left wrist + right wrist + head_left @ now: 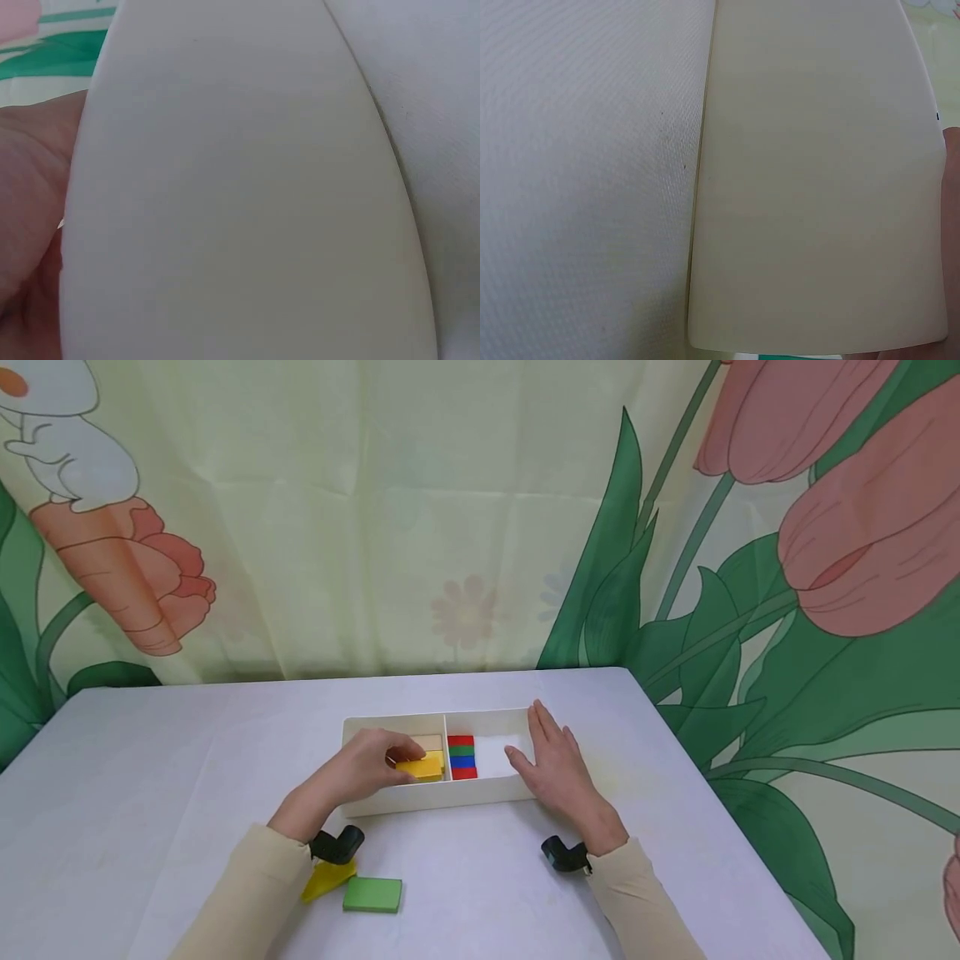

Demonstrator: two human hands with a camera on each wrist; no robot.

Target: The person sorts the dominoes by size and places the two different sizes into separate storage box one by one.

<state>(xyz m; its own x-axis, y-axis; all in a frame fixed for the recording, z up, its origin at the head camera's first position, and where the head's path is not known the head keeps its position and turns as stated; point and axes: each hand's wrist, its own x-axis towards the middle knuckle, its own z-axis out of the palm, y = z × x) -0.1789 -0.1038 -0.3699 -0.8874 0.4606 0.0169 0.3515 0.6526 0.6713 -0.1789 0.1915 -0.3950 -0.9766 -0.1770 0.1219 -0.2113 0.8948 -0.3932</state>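
Note:
A shallow white box (442, 795) with a divider stands on the table. Inside its left compartment, my left hand (367, 766) pinches a yellow block (423, 767) between thumb and fingers. Behind that block lies a pale wooden piece (429, 742). Just right of the divider, a row of red, green and blue blocks (462, 762) runs front to back. My right hand (558, 768) rests at the box's right end, fingers extended. Both wrist views are filled mostly by the box's outer wall (240, 187), with only a little of each hand at the edge.
Near my left wrist, a green rectangular block (372, 895) lies on the white-covered table (187, 793). Beside it is a yellow piece (327, 881), partly hidden by the black wrist camera (337, 845). A printed curtain (397, 527) hangs behind the table.

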